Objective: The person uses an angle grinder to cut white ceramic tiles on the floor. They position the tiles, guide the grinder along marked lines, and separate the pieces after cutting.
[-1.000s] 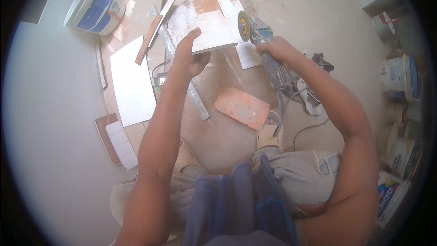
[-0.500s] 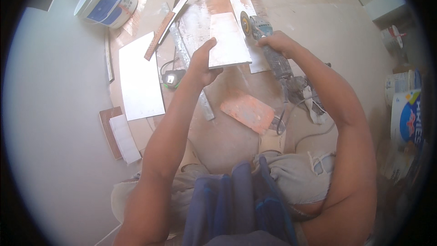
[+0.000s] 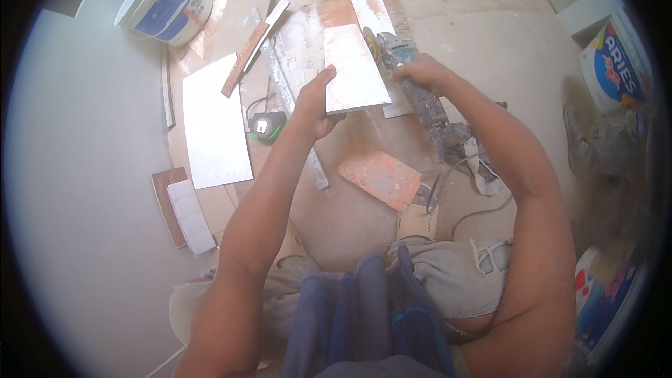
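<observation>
My left hand [image 3: 318, 103] is closed on the left edge of a white tile [image 3: 355, 73], thumb on its face, holding it tilted above the floor. In my right hand [image 3: 425, 73] is an angle grinder [image 3: 424, 106], gripped around its body. Its round disc [image 3: 371, 43] sits at the tile's right edge; whether it touches is hard to tell. Beneath them, another white tile strip [image 3: 372, 12] rests on a dusty board [image 3: 308, 17]. The grinder's cord [image 3: 483, 211] runs along the floor near my right knee.
Left of my arm lie a large white tile [image 3: 215, 126], a tape measure [image 3: 266, 126] and a metal straightedge [image 3: 280, 80]. An orange-stained tile piece [image 3: 381, 178] lies before my feet. White-and-blue buckets stand at far left [image 3: 164, 7] and right [image 3: 612, 66].
The tile and grinder have come slightly nearer to me, and the disc now sits closer to the tile's right edge. Buckets at the right rim appear in different places.
</observation>
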### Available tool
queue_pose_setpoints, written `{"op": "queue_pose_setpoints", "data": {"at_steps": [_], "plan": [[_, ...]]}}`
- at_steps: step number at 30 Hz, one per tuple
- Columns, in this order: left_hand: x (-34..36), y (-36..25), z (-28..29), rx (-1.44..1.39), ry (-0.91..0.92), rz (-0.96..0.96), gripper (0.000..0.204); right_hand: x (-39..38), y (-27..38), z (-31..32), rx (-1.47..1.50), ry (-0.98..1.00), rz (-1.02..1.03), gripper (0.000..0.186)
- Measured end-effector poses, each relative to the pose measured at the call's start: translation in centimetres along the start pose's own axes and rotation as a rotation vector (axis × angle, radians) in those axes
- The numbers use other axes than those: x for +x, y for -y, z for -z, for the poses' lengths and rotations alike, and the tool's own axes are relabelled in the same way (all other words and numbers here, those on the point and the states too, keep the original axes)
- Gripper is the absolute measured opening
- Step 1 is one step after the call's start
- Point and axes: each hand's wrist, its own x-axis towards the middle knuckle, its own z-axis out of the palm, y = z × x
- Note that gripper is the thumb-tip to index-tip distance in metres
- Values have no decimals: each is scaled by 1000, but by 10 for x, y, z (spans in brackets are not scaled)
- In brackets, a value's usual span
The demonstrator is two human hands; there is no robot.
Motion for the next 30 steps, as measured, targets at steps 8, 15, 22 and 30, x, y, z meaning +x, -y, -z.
{"op": "queue_pose_setpoints", "data": {"at_steps": [8, 15, 22, 30], "plan": [[8, 10, 7, -53, 46, -18, 40, -14, 4, -2, -41, -41, -34, 54], [-1, 7, -2, -8, 6, -23, 42, -31, 1, -5, -56, -45, 10, 57], [0, 10, -6, -49, -17, -62, 35, -52, 5, -8, -58, -46, -5, 59], [15, 15, 14, -126, 98, -22, 40, -70, 4, -10, -73, -42, 26, 46]]}}
